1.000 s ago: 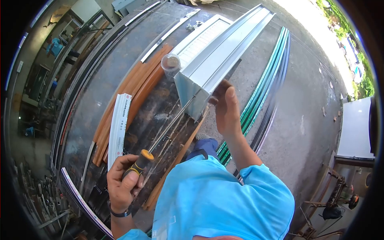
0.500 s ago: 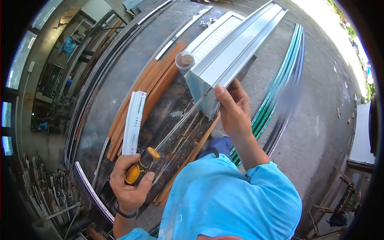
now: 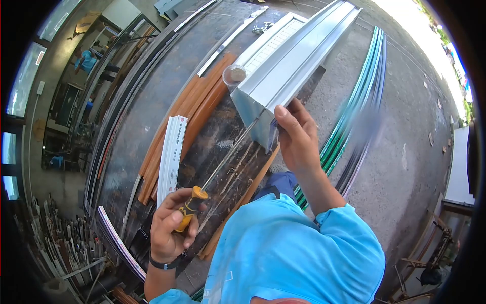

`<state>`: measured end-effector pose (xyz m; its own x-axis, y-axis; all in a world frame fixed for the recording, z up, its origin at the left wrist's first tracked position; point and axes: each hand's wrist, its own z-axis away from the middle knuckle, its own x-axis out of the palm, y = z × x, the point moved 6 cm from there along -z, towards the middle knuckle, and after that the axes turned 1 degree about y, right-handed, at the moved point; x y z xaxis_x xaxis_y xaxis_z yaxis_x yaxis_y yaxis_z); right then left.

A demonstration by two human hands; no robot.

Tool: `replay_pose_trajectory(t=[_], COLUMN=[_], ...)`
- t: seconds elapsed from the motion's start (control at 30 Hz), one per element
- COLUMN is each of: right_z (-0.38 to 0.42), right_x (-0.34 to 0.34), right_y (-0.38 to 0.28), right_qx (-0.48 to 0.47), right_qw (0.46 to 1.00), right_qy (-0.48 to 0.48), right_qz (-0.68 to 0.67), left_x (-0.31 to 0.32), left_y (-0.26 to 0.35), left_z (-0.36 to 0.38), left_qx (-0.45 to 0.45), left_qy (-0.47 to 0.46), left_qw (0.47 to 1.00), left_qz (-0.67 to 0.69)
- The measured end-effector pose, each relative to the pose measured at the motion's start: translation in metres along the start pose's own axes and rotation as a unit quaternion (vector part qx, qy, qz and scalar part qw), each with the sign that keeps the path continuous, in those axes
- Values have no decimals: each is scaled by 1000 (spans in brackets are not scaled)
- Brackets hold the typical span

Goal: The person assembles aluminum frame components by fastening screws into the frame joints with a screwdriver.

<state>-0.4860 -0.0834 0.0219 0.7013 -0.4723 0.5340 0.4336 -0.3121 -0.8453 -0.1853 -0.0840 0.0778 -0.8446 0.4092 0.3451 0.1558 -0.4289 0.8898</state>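
Note:
My left hand is wrapped round the yellow-and-black handle of a long screwdriver. Its thin shaft slants up to the near end of a silvery-white metal profile, and the tip meets the end panel near the upper edge. At that end's right corner, my right hand grips the profile between thumb and fingers. Just left of the profile's end stands a clear round tub whose contents I cannot make out.
Orange-brown strips and a printed white strip lie on the dark worktable. Green-wrapped lengths rest to the right over the concrete floor. Many offcuts stand at lower left. A person in blue is in the background.
My left hand has shifted slightly up and right, its fingers regripping the handle, which has turned. The screwdriver's tip stays at the profile's end. My right hand keeps its hold.

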Motion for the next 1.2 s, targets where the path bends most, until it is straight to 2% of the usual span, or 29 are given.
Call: replay_pose_trajectory(t=[0.07, 0.1, 0.13, 0.17, 0.2, 0.23, 0.3, 0.33, 0.37, 0.4, 0.43, 0.47, 0.5, 0.53, 0.57, 0.6, 0.63, 0.73, 0.77, 0.8, 0.83, 0.87, 0.9, 1.0, 1.03, 1.1, 1.13, 1.17, 1.2], right_z=[0, -1, -3, -3, -3, -3, -2, -2, -2, -2, -1, -1, -2, -3, -2, -2, -1, -3, -5, -6, -8, -9, -11, -12, -12, -13, -13, -15, -17], right_x=[3, 4, 4, 4, 4, 3, 0, -2, -3, -3, 0, 2, 3, 2, 2, 2, 2, 1, 0, -2, -3, -3, -3, 1, 3, 4, 4, 3, 1], right_y=[0, 0, -2, -2, -3, -3, -1, 0, 1, -1, -3, -4, -4, -4, -4, -5, -5, -4, -3, -1, 0, 2, 3, 5, 3, 4, 5, 5, 4], right_qx=[-5, -2, 1, 4, 5, 7, 11, 14, 16, 14, 13, 12, 12, 13, 12, 6, -1, 18, 30, 31, 34, 37, 40, 40, 34, 26, 24, 19, 18], right_qw=[1000, 1000, 1000, 1000, 1000, 1000, 1000, 1000, 1000, 1000, 1000, 1000, 1000, 1000, 1000, 1000, 1000, 999, 997, 998, 999, 999, 999, 999, 999, 999, 999, 999, 999], right_qy=[3, -4, -11, -18, -16, -14, -12, -12, -12, -15, -19, -22, -22, -21, -20, -16, -14, -9, -6, 5, 14, 22, 22, 19, 17, 16, 18, 20, 18], right_qz=[-19, -15, -12, -8, -13, -19, -19, -14, -9, -10, -11, -14, -10, -6, -2, 0, 1, -50, -76, -51, -26, -1, 6, 13, 8, 10, 17, 25, 22], left_x=[-3, -2, 3, 15, 29, 30, 14, 6, 0, -4, -6, -6, -3, 4, 15, 30, 34, 13, -3, -10, -15, -11, 2, 7, 7, 10, 14, 19, 17], left_y=[-6, 2, 19, 29, 30, 31, 27, 23, 15, 6, -3, -12, 0, 16, 24, 23, 20, 9, -2, -10, -18, -25, -25, -36, -29, -15, -8, -1, -4], left_z=[1, 4, 3, 4, 11, 13, 10, 8, 4, 1, 2, 5, 10, 8, 9, 16, 19, 7, 6, 0, -4, -7, -7, 3, 1, -3, -2, 2, 1], left_qx=[-78, -36, 128, 283, 416, 394, 313, 265, 179, 88, -5, -98, -38, 134, 297, 437, 433, 321, 233, 132, 26, -80, -96, -114, -81, 55, 123, 209, 198], left_qy=[-74, -18, -27, -35, -39, -22, -9, -2, -13, -24, -32, -39, -16, -25, -34, -40, -19, 21, 49, 28, 8, -10, -19, -87, -76, -35, -15, -14, -9], left_qw=[994, 990, 926, 789, 589, 636, 805, 872, 934, 976, 996, 994, 990, 927, 790, 589, 580, 805, 901, 965, 997, 994, 995, 990, 994, 970, 932, 848, 867], left_qz=[26, -136, -354, -545, -691, -663, -504, -412, -309, -199, -85, 31, -136, -350, -536, -679, -690, -499, -363, -224, -76, 74, 14, 19, -8, -233, -340, -487, -457])
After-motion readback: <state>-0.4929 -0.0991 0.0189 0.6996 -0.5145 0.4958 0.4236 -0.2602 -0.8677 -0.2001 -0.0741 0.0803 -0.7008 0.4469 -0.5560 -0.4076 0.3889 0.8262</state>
